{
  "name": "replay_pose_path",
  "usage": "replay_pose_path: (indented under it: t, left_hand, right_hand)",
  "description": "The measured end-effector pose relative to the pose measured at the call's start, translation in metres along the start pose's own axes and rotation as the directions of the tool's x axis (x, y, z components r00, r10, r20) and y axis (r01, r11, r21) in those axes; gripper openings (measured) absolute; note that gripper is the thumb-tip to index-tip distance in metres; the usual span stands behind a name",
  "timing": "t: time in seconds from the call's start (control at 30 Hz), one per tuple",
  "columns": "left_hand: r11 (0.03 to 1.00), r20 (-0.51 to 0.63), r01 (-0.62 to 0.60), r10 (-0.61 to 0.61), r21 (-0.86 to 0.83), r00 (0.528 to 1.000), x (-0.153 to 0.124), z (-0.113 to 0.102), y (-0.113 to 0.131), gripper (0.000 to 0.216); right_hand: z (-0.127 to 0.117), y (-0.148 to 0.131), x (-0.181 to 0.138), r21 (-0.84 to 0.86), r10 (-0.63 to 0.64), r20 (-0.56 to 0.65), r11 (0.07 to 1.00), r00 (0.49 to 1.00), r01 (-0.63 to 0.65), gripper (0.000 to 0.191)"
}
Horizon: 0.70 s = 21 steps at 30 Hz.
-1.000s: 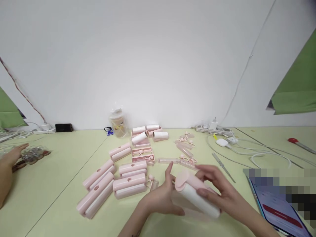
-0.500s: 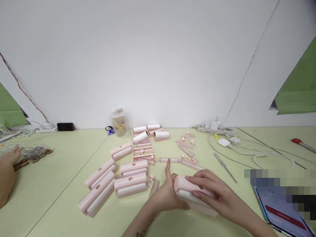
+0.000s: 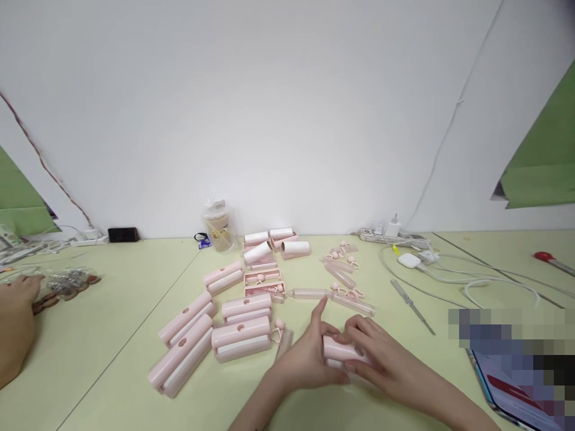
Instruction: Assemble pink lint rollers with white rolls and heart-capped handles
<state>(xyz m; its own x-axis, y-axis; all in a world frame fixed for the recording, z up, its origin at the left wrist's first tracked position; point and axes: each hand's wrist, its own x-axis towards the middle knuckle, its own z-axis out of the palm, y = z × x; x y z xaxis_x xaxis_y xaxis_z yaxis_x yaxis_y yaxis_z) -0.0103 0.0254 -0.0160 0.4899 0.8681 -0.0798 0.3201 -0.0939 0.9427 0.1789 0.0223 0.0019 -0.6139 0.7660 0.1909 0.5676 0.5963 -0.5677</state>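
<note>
Both my hands close round one pink lint-roller case [image 3: 338, 349] low over the pale green table [image 3: 112, 335]. My left hand [image 3: 308, 358] grips its left end, index finger pointing up. My right hand [image 3: 381, 359] wraps over its top and right side, hiding most of it. Just left of my hands lie several closed pink cases [image 3: 241, 337] in a loose row. Behind them are open pink cases [image 3: 263, 278], white paper rolls [image 3: 295, 249] and clear handles [image 3: 353, 304] with pink caps.
Another person's hand [image 3: 15, 323] rests at the far left beside small packets [image 3: 67, 282]. A bagged cup [image 3: 218, 227] stands by the wall. A power strip with white cables [image 3: 431, 263], a metal tool [image 3: 411, 305], a phone [image 3: 512, 383] and a red-tipped tool [image 3: 550, 261] lie to the right.
The white roll seen earlier in the open case is now enclosed. My hands have lowered the case toward the table and tightened round it.
</note>
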Motion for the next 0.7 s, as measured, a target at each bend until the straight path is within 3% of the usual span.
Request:
replay_pose_path:
  t: [0.1,0.17,0.23,0.3,0.37,0.4,0.43,0.6,0.7]
  left_hand:
    - [1.000,-0.048,-0.029,0.029,0.010,0.998,-0.006,-0.009,0.012,0.087]
    - [0.998,-0.121,-0.066,0.067,0.011,0.990,-0.015,-0.022,0.026,0.076]
    - [0.994,-0.275,-0.088,0.101,0.059,0.956,-0.029,-0.041,0.042,0.070]
    - [0.988,-0.494,-0.039,0.109,0.150,0.862,-0.044,-0.066,0.055,0.059]
    - [0.978,-0.761,0.121,0.051,0.168,0.646,-0.059,-0.094,0.062,0.051]
    - [0.971,-0.830,0.177,0.036,0.161,0.557,-0.066,-0.108,0.062,0.054]
    - [0.959,-0.866,0.229,0.034,0.169,0.499,-0.073,-0.123,0.060,0.056]
    - [0.800,-0.944,0.563,0.010,0.206,0.331,-0.106,-0.193,0.030,0.055]
    - [0.646,-0.939,0.720,-0.015,0.253,0.343,-0.120,-0.228,0.002,0.054]
  right_hand:
    - [-0.006,0.009,-0.002,0.001,0.014,-0.199,1.000,0.980,-0.014,0.039]
    - [-0.011,0.015,-0.004,0.068,0.097,-0.414,0.995,0.905,-0.075,0.038]
    - [-0.015,0.017,-0.006,0.140,0.171,-0.557,0.984,0.813,-0.111,0.031]
    - [-0.017,0.015,-0.007,0.146,0.181,-0.601,0.982,0.778,-0.117,0.027]
    - [-0.015,0.009,-0.005,0.100,0.140,-0.577,0.990,0.805,-0.100,0.023]
    - [-0.013,0.006,-0.004,0.072,0.107,-0.552,0.994,0.827,-0.081,0.022]
    - [-0.011,0.002,-0.003,0.048,0.072,-0.526,0.997,0.847,-0.056,0.021]
    - [0.002,-0.010,0.000,-0.027,-0.067,-0.433,0.998,0.899,0.062,0.022]
    - [0.007,-0.009,0.000,-0.048,-0.102,-0.395,0.995,0.913,0.090,0.024]
